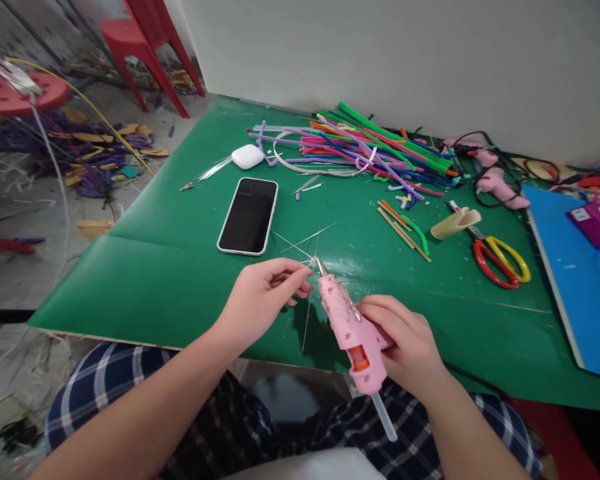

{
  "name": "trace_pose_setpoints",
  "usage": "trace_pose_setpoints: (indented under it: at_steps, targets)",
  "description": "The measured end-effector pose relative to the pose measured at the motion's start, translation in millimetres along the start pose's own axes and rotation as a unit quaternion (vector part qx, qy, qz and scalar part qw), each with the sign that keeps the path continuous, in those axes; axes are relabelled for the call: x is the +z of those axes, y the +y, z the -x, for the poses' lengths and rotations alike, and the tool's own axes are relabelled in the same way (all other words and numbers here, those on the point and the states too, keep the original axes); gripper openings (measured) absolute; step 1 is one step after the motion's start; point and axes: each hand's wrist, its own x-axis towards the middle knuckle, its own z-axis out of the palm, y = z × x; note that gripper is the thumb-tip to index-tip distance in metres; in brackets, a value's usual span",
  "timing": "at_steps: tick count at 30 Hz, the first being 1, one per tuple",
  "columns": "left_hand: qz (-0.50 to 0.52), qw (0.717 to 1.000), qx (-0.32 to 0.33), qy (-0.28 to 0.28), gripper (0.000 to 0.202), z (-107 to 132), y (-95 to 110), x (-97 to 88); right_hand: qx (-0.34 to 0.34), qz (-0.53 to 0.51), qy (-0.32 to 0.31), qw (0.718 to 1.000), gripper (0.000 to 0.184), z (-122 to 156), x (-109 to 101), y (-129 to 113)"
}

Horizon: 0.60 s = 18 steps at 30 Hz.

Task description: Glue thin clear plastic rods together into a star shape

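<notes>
My right hand (pixel 405 343) is wrapped round a pink hot glue gun (pixel 351 327), whose metal nozzle points up and left at a crossing of thin clear sticks (pixel 307 250). My left hand (pixel 265 297) pinches those sticks where they cross, just left of the nozzle tip. A clear glue stick juts out of the gun's rear toward my lap. Both hands hover over the near edge of the green table (pixel 180 280).
A black phone (pixel 249 215) lies face up ahead, with a white earbud case (pixel 247 157) beyond it. A heap of coloured pipe cleaners (pixel 370 147) fills the far centre. Red-and-yellow scissors (pixel 497 260), other pink glue guns (pixel 500 183) and blue sheets (pixel 575 287) sit right.
</notes>
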Motion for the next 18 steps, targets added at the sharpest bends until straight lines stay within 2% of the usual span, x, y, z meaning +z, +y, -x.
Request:
trace_pose_setpoints:
  at_steps: [18]
  targets:
    - [0.001, 1.000, 0.007, -0.004, 0.019, 0.5, -1.2, 0.1, -0.003, 0.000, -0.025, 1.000, 0.016, 0.5, -0.4, -0.6]
